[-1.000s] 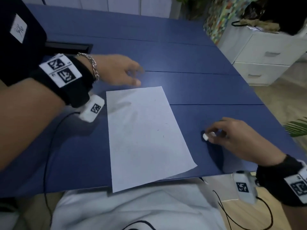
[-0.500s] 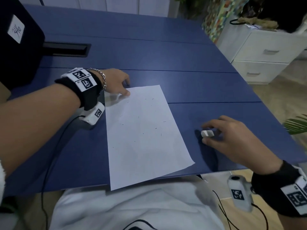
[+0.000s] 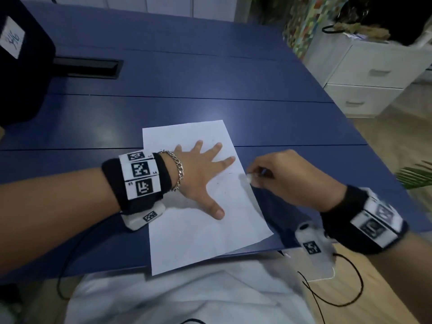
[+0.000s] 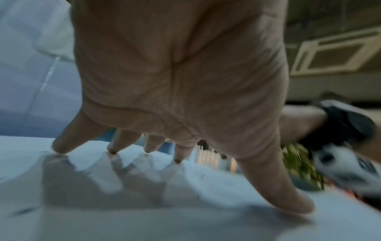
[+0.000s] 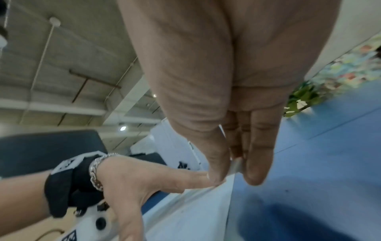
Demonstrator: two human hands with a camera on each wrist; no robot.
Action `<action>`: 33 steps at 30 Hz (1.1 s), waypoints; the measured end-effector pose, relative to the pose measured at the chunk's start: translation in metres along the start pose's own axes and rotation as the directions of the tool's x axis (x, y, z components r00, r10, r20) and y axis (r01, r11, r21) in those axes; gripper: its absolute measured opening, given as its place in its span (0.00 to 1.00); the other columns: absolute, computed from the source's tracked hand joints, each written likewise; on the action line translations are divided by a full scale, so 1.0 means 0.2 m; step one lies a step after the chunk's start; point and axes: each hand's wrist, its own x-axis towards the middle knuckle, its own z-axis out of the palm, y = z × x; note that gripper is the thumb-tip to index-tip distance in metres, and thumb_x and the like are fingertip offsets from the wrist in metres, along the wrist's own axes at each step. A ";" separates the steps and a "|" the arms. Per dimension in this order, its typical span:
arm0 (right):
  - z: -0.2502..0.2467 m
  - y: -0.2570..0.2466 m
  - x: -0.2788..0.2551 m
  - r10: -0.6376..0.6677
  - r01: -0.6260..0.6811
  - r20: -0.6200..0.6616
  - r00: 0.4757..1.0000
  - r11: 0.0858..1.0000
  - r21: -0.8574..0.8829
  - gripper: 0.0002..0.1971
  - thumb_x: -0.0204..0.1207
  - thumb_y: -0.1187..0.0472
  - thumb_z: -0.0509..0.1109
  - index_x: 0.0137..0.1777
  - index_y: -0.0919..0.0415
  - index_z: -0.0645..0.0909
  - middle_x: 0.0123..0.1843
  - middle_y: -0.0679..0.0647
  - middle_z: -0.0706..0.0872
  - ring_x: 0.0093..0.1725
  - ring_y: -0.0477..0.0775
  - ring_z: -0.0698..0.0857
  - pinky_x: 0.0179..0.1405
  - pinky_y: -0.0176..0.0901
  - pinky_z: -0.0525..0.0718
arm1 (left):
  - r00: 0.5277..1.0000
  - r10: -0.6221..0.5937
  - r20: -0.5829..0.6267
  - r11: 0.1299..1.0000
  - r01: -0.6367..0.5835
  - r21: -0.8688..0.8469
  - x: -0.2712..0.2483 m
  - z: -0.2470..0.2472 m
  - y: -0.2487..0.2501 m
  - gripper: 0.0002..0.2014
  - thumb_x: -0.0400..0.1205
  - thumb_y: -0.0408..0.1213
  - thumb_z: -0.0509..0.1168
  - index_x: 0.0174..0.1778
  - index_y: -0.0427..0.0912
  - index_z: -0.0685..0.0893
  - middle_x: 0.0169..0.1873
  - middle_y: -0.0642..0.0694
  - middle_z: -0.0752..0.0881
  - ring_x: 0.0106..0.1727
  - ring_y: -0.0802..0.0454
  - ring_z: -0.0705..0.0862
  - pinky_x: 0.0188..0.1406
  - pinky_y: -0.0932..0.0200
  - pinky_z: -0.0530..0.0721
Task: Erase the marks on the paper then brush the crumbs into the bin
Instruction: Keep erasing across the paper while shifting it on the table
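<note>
Right hand (image 3: 289, 181) pinches a small white eraser (image 3: 249, 176) at fingertips, poised at right edge of the paper (image 3: 205, 235). Left hand (image 3: 198, 176) lies flat, fingers spread wide, pinning the sheet to the blue table (image 3: 210, 66). Faint pencil marks (image 3: 225, 185) remain near the eraser; judged: erasing barely begun, crumbs and brushing still ahead. No bin visible. Handwritten label (image 3: 11, 39) on dark object at far left looks like "346".

The left hand (image 3: 198, 181) lies spread across the top half of the paper (image 3: 205, 235) — the bottom half is bare. Behind the paper the blue table (image 3: 187, 73) is open — only a black box (image 3: 21, 73) sits at the far left.
</note>
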 end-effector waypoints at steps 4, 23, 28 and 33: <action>0.05 -0.01 0.18 -0.056 0.057 0.009 0.998 0.993 -0.102 0.08 0.84 0.59 0.76 0.60 0.54 0.91 0.51 0.45 0.94 0.49 0.46 0.90 0.53 0.40 0.88 | 1.000 -0.015 0.000 1.000 0.015 0.001 0.01 0.02 0.00 0.75 0.54 0.89 0.68 0.84 0.72 0.23 0.88 0.55 0.23 0.90 0.32 0.29 0.82 0.14 0.45; -0.08 -0.02 0.12 -0.138 0.150 0.145 0.980 0.986 -0.075 0.05 0.79 0.53 0.79 0.52 0.46 0.94 0.44 0.39 0.92 0.41 0.38 0.88 0.42 0.28 0.83 | 0.999 -0.032 0.032 0.999 0.032 -0.007 0.03 0.03 0.00 0.77 0.52 0.90 0.68 0.83 0.71 0.22 0.86 0.56 0.20 0.89 0.32 0.26 0.82 0.14 0.43; -0.20 0.16 -0.08 0.058 -0.055 -0.084 0.995 0.998 0.041 0.07 0.80 0.43 0.78 0.51 0.43 0.92 0.45 0.35 0.92 0.48 0.33 0.89 0.50 0.28 0.85 | 0.995 0.000 -0.102 0.999 -0.004 -0.043 -0.02 -0.06 -0.14 0.66 0.62 0.91 0.57 0.85 0.70 0.24 0.90 0.49 0.29 0.91 0.37 0.30 0.86 0.24 0.35; -0.08 0.28 -0.27 0.191 -0.192 -0.034 0.981 0.981 -0.033 0.04 0.81 0.47 0.79 0.49 0.35 0.87 0.46 0.34 0.88 0.46 0.36 0.87 0.41 0.27 0.77 | 0.944 -0.173 -0.281 0.975 0.123 -0.187 0.05 -0.25 -0.52 0.44 0.79 0.74 0.61 0.86 0.51 0.68 0.74 0.42 0.76 0.77 0.37 0.76 0.77 0.40 0.75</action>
